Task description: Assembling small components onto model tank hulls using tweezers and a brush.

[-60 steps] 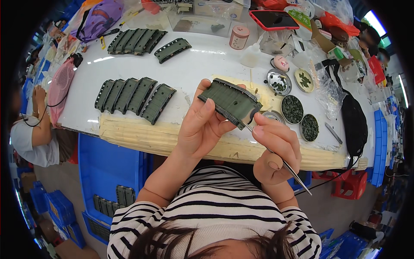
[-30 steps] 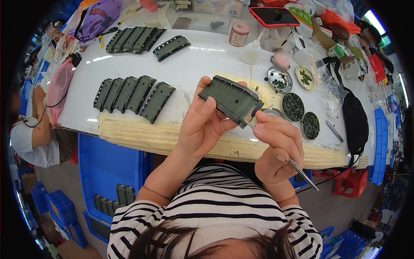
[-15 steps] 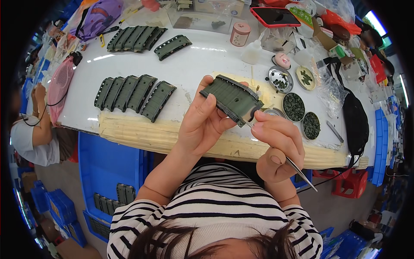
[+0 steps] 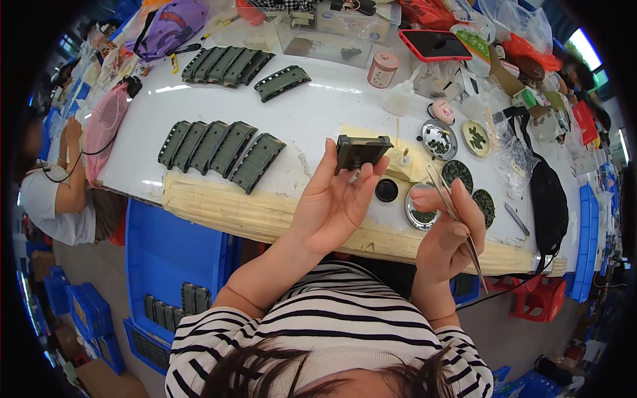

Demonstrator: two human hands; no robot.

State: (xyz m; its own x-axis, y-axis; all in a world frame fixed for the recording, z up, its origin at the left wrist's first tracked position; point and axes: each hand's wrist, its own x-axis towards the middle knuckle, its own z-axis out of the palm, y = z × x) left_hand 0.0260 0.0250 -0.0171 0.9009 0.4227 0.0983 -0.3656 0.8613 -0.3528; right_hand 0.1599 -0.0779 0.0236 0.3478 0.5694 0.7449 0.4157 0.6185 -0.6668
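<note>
My left hand [image 4: 332, 212] grips a dark green ribbed, curved plastic piece [image 4: 361, 152] by its edges, above the table. The piece is tipped so that one narrow end faces me. In my right hand [image 4: 443, 247] is a pair of metal tweezers [image 4: 473, 253], its tips pointing away and slightly apart, clear of the piece. Whether the tips hold anything is too small to tell. Below the tweezers sits a round tin [image 4: 423, 217] of small dark green bits. Beyond it stand two fuller tins, a far tin [image 4: 458, 174] and a near tin [image 4: 485, 207].
Similar green pieces lie in a near row [image 4: 206, 146] and a far row [image 4: 225, 65]. A dark round cap [image 4: 386, 190] lies by the yellow padded front edge [image 4: 265, 212]. A phone [image 4: 434, 44], a pink canister [image 4: 383, 69] and a black bag [image 4: 549, 192] surround the workspace. Someone works at left.
The tweezers have drawn away from the green piece, to the right. My left hand has turned the piece from its ribbed face to its narrow end. The view has shifted slightly.
</note>
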